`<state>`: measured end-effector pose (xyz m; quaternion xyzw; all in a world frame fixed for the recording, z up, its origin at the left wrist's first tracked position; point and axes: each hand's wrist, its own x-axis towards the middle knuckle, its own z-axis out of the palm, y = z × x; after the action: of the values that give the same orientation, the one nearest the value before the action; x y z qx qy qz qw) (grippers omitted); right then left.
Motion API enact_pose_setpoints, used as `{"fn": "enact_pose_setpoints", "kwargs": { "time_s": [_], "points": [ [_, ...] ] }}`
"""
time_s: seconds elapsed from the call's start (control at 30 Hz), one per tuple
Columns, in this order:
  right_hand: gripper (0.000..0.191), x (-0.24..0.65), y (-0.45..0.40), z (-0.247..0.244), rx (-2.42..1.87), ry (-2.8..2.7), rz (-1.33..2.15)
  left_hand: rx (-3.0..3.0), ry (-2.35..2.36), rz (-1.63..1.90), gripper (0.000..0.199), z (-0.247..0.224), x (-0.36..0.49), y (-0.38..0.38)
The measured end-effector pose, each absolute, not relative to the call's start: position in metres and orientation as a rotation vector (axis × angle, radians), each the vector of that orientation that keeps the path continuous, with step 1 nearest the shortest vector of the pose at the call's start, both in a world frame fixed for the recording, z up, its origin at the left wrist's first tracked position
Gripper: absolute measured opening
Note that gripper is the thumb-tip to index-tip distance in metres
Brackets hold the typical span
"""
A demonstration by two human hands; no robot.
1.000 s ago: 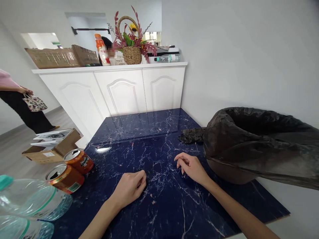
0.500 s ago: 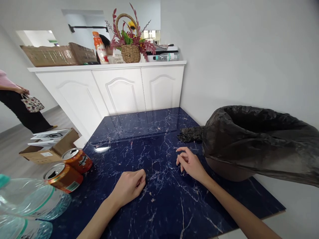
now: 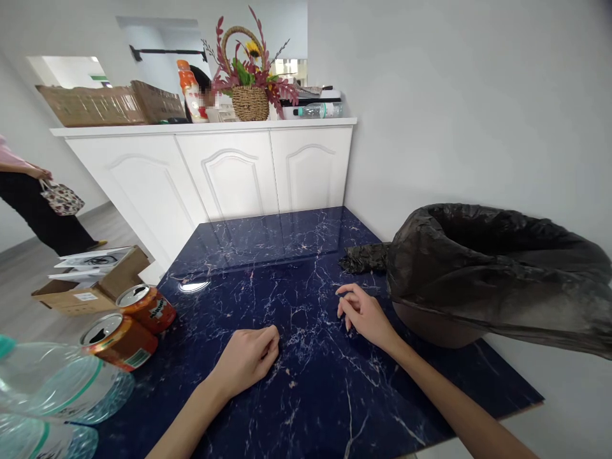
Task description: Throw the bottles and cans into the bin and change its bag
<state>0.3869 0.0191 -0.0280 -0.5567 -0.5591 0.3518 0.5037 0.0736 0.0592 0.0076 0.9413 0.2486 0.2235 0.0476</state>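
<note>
My left hand (image 3: pixel 249 361) rests on the dark blue marbled table (image 3: pixel 287 255), curled into a fist with nothing showing in it. To its right, my right hand (image 3: pixel 364 315) lies on the table with its fingers loosely bent and apart, holding nothing. Just beyond that hand stands a bin lined with a black plastic bag (image 3: pixel 468 280). A crumpled piece of black plastic (image 3: pixel 366 257) lies against the bin's left side. Left of my fist are two orange drink cans, a nearer one (image 3: pixel 122 344) and a farther one (image 3: pixel 150 306), both opened.
Clear plastic bottles (image 3: pixel 57 376) lie at the lower left. A cardboard box (image 3: pixel 95 287) sits past the table's left edge. Behind the table, a white cabinet (image 3: pixel 239 172) bears a flower basket (image 3: pixel 251 103). A person (image 3: pixel 38 197) with a patterned bag stands far left.
Both hands keep their pose and place. The view has shifted very slightly.
</note>
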Motion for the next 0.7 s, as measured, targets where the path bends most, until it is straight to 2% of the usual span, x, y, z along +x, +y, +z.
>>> {"fn": "enact_pose_setpoints", "kwargs": {
  "time_s": [0.37,0.6,0.7],
  "points": [
    [0.021,0.386,0.007,-0.027,-1.366,-1.368,0.882,2.854,0.796,0.676,0.022,0.004,0.071,0.06],
    [0.026,0.394,-0.058,-0.025,-1.4,-1.377,0.904,2.875,0.774,0.658,0.022,0.003,0.071,0.058],
    [0.03,0.403,-0.096,-0.026,-1.482,-1.179,0.698,2.88,0.758,0.651,0.022,0.002,0.071,0.058]
  ]
}}
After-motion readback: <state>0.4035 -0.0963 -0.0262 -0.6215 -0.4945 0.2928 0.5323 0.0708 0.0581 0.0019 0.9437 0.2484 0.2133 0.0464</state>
